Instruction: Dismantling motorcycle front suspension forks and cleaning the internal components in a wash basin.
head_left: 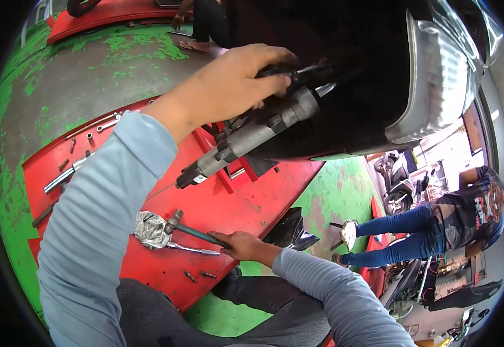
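Note:
My left hand (249,81) reaches up under the black vehicle body (356,69), its fingers curled over a dark part that I cannot make out, just above a grey metal cylinder (246,139) with black fittings. Lower down, my right hand (237,246) grips the green-handled hammer (197,234), whose metal head rests near a crumpled silvery cloth (149,230). Beside the hammer lies a chrome ratchet-like tool (197,250). Small metal pieces (189,276) lie on the red lift platform (252,214) near my legs.
Sockets and wrenches (90,137) lie at the platform's left. A person's legs (203,29) are at the back. Another person (448,220) stands at right, near parked motorcycles (399,179). A glossy black panel (292,231) lies past the platform edge. A clear lamp (437,75) is on the vehicle.

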Motion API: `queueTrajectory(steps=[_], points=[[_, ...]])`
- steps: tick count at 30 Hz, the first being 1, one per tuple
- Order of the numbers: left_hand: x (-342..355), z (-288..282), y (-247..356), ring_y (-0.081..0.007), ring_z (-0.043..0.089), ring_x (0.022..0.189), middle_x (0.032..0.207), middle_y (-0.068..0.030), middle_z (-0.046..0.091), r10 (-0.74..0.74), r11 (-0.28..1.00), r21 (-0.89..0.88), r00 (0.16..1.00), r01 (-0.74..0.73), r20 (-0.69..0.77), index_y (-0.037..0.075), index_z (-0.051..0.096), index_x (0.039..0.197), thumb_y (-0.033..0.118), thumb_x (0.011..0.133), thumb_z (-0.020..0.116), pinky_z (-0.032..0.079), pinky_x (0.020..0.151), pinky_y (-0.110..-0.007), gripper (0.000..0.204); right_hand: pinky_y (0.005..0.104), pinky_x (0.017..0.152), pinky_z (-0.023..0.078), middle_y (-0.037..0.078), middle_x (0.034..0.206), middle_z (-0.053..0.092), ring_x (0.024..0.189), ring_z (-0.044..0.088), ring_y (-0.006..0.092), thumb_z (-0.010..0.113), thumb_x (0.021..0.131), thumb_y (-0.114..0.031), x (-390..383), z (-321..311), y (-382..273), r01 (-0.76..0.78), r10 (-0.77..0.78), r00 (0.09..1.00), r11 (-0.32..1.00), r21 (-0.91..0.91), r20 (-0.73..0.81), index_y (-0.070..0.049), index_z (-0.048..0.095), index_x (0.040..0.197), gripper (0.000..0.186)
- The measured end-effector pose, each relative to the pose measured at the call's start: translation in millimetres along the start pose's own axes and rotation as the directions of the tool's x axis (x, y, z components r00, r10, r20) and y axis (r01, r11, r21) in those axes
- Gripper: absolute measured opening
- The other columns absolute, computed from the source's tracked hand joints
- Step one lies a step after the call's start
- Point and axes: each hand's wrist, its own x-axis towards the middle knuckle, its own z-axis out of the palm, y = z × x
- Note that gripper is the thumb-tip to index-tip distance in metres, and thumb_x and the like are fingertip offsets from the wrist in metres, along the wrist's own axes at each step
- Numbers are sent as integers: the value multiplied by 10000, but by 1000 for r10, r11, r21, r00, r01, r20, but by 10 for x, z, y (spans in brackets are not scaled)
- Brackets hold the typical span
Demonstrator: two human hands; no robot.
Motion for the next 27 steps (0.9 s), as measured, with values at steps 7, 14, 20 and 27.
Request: queueTrajectory(steps=[7,14,20,27], points=[[63,-143,115,-129,625,919,981,-62,669,-257,961,-68,958,267,130,-44,558,1236,177,953,552,493,829,-260,359,489,769,498,202,881,658,822,642,386,632,871,-249,157,218,31,30,-29,999,999,31,-45,-246,277,1516,736],[55,-115,37,-133,597,993,1080,-81,648,-219,971,-68,970,227,108,-53,576,1202,181,943,561,465,891,-270,350,497,788,496,206,907,654,847,634,393,631,869,-221,229,453,185,38,-32,994,998,53,-109,-289,270,1515,743],[5,-63,-62,-111,605,926,1030,-61,645,-141,970,-188,987,154,81,-37,577,1205,162,944,567,490,769,-255,329,490,772,513,204,950,667,849,649,386,629,864,-236,245,531,187,-15,18,996,999,42,-90,-299,276,1511,739],[24,-88,-54,-93,625,850,980,-47,648,-150,955,-237,980,178,129,-28,567,1227,148,956,554,523,630,-236,323,500,779,509,202,955,668,853,644,393,617,865,-225,236,545,141,23,-13,993,996,88,-115,-301,271,1512,737]])
